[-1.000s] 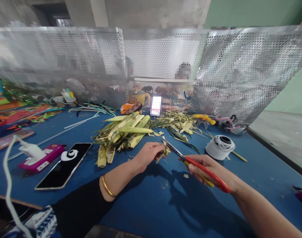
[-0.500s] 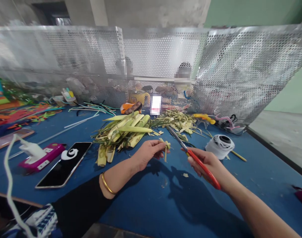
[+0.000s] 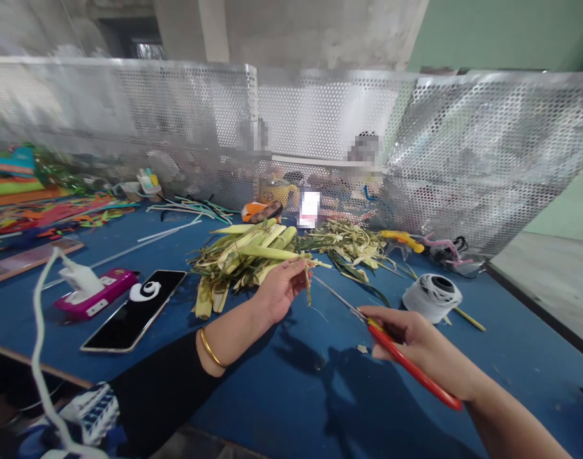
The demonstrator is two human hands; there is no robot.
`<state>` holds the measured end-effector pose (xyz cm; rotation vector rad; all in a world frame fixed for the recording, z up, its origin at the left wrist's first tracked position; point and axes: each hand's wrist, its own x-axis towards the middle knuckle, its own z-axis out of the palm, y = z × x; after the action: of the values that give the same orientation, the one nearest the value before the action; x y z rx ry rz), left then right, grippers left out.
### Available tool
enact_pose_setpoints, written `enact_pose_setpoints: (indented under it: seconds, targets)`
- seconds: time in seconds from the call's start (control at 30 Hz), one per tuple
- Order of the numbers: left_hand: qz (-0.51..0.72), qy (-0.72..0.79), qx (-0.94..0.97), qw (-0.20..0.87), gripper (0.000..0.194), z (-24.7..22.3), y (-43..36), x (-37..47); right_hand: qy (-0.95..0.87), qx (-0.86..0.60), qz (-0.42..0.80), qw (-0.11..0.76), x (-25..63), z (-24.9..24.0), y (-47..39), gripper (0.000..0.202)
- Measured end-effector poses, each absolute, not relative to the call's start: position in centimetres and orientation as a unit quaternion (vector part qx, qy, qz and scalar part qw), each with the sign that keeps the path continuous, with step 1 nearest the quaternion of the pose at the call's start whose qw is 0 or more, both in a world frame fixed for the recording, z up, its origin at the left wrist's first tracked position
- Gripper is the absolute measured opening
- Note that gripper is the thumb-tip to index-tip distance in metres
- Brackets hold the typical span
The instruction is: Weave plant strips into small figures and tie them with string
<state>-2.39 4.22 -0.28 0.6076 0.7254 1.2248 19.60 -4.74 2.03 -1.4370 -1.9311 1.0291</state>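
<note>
On the blue table (image 3: 253, 398), in front of the heap of green stalks (image 3: 246, 255) and to its right, the right hand (image 3: 423, 347) is curled around the handles of the red and yellow scissors (image 3: 399, 357). A black phone (image 3: 129, 322) lies to the left of the heap, with a curly white thing (image 3: 145, 291) on it. A roll of white string (image 3: 428, 303) sits to the right of the heap. The left hand (image 3: 280, 294), close by the heap's front, pinches a little bit of plant (image 3: 308, 287). The scissors point toward this bit; I can't tell if they touch it. Thin leafy scraps (image 3: 351, 245) lie beside the heap, on its right. Behind the heap stands a silver screen full of holes (image 3: 320, 118).
</note>
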Motion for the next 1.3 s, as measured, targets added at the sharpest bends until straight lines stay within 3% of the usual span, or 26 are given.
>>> enact_pose_setpoints:
  seconds: [0.23,0.53,0.9,1.3]
  targets:
    - [0.545,0.343,0.288,0.709,0.004,-0.4,3.7,-2.2,-0.705,-0.590,0.291,0.267,19.3,1.2,-4.3,0.056]
    - [0.513,0.351,0.350,0.701,0.011,-0.7,3.7,-2.2,-0.716,-0.569,0.278,0.293,19.6,0.5,-4.0,0.057]
    - [0.520,0.346,0.353,0.696,0.006,-0.8,3.7,-2.2,-0.724,-0.551,0.298,0.290,20.0,0.6,-3.9,0.038]
    - [0.532,0.349,0.321,0.702,0.008,-0.5,3.8,-2.4,-0.690,-0.590,0.292,0.300,20.1,0.4,-3.7,0.053]
